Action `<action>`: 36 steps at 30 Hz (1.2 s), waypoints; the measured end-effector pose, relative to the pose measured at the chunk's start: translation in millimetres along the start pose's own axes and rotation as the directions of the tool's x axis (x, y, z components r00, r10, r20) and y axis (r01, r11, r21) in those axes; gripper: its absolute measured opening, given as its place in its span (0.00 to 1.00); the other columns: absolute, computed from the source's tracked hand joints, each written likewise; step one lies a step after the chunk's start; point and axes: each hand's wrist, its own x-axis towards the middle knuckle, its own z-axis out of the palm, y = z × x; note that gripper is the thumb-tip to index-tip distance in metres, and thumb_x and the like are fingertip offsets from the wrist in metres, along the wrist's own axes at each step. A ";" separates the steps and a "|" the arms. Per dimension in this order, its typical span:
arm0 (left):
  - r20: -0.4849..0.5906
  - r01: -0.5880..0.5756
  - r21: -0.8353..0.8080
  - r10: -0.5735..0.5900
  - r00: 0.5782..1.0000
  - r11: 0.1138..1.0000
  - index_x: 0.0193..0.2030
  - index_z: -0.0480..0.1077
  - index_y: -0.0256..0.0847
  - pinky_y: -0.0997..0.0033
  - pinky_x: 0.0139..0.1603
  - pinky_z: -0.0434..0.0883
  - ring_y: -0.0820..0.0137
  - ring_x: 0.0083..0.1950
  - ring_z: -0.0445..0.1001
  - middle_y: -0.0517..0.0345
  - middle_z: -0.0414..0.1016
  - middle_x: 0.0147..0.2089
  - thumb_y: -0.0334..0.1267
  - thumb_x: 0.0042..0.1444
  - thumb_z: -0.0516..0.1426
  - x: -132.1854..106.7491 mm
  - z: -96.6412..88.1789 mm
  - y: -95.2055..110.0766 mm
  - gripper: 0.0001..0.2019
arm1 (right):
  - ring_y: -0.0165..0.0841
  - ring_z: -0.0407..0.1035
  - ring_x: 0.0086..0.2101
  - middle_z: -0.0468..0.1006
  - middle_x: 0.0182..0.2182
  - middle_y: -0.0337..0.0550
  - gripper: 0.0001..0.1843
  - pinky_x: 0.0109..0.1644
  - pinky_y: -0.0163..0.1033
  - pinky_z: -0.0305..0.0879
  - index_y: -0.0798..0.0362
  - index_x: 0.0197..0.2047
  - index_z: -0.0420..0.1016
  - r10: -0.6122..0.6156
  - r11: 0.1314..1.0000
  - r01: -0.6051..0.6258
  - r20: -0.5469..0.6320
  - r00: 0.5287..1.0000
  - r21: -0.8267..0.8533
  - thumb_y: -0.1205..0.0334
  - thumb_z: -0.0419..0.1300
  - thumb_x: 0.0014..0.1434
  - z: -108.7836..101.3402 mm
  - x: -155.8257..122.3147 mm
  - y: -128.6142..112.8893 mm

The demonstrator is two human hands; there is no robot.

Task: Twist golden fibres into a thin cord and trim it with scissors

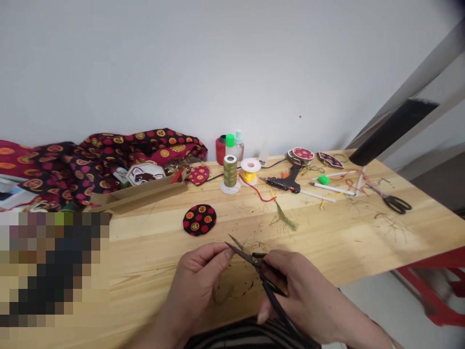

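My right hand (308, 291) grips a pair of black-handled scissors (255, 261). Their blades are slightly parted and point up and left. One blade tip lies at the fingertips of my left hand (203, 274), whose thumb and forefinger are pinched together. Whatever sits in that pinch, if anything, is too small or hidden to make out. Beyond the hands lies a round patch of black fabric with red and orange dots (199, 220). An olive thread tassel (285, 218) with a red cord lies farther right. Dark thread scraps (240, 290) are scattered on the wood below the blades.
An olive thread spool (230, 172), a yellow cord spool (249, 174) and bottles stand near the wall. A glue gun (285, 182) lies right of them. A second pair of scissors (396, 204) rests at the right. Patterned fabric (145, 145) and a cardboard tray (141, 195) fill the left.
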 end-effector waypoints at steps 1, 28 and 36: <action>0.027 0.011 -0.008 -0.011 1.000 1.000 0.31 0.80 0.40 0.74 0.30 0.68 0.70 0.27 0.71 0.57 0.78 0.26 0.38 0.46 0.63 -0.3 -0.3 -1.0 0.06 | 0.27 0.57 0.26 0.70 0.25 0.35 0.09 0.25 0.32 0.51 0.54 0.30 0.70 -0.007 1.000 0.007 0.002 1.000 -0.005 0.59 0.64 0.49 0.3 1.3 -1.3; -0.241 -0.143 -0.170 0.100 0.965 0.975 0.28 0.78 0.37 0.81 0.16 0.48 0.82 0.18 0.50 0.68 0.60 0.15 0.39 0.38 0.68 12.7 -16.2 3.2 0.10 | 0.25 0.61 0.24 0.71 0.24 0.32 0.07 0.27 0.29 0.55 0.50 0.31 0.74 -0.284 0.955 0.296 0.258 0.924 -0.009 0.69 0.61 0.46 -16.5 -9.6 -17.0; -0.188 -0.118 -0.263 0.069 0.980 0.958 0.28 0.76 0.36 0.83 0.17 0.48 0.83 0.19 0.48 0.70 0.54 0.17 0.36 0.43 0.66 9.5 -20.4 4.8 0.07 | 0.43 0.73 0.31 0.78 0.35 0.53 0.17 0.32 0.42 0.65 0.54 0.38 0.74 0.169 0.696 -0.458 -0.493 0.854 -0.554 0.51 0.52 0.54 -70.4 -10.2 56.0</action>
